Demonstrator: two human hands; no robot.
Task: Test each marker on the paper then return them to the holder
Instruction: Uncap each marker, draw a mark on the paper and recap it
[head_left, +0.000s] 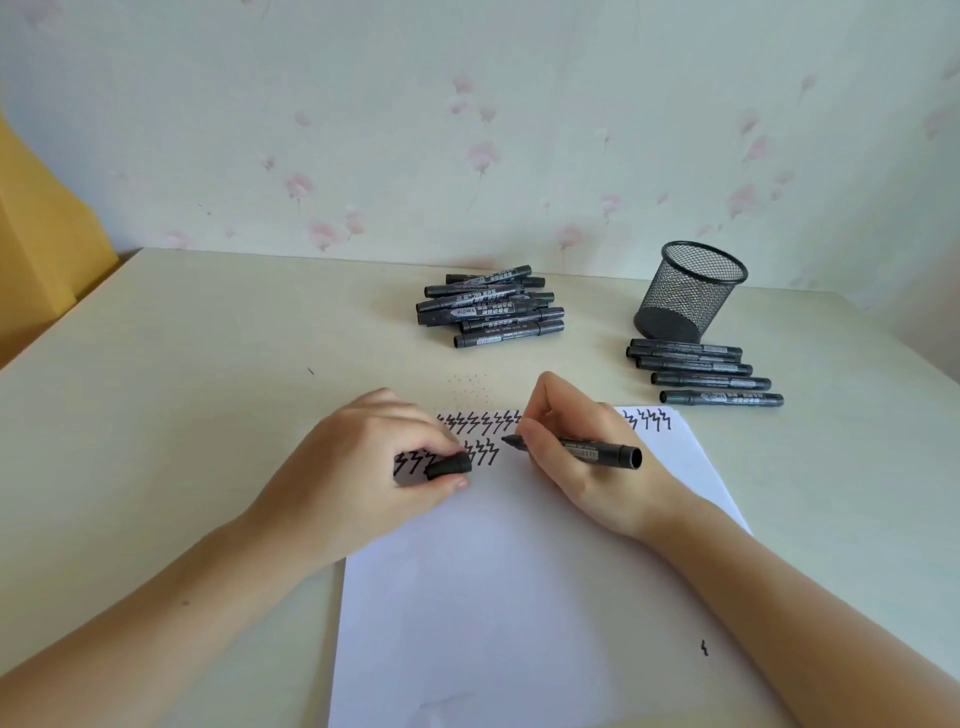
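cream tabletop (208, 395) fills the frame, white paper (519, 597) at lower centre with zigzag marks (480, 422) along its top edge. mesh holder (690, 292) stands upper right, one marker pile (491, 306) upper centre, a row of markers (701, 371) just below the holder. right hand (576, 457) grips an uncapped marker (582, 451), tip at the paper, while left hand (363, 467) pinches the cap (449, 465).

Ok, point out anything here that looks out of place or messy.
Small ink specks and a stray dash mark the bare table beyond the paper. One lone squiggle sits apart from the rows, near the paper's right edge. The mesh holder appears empty.
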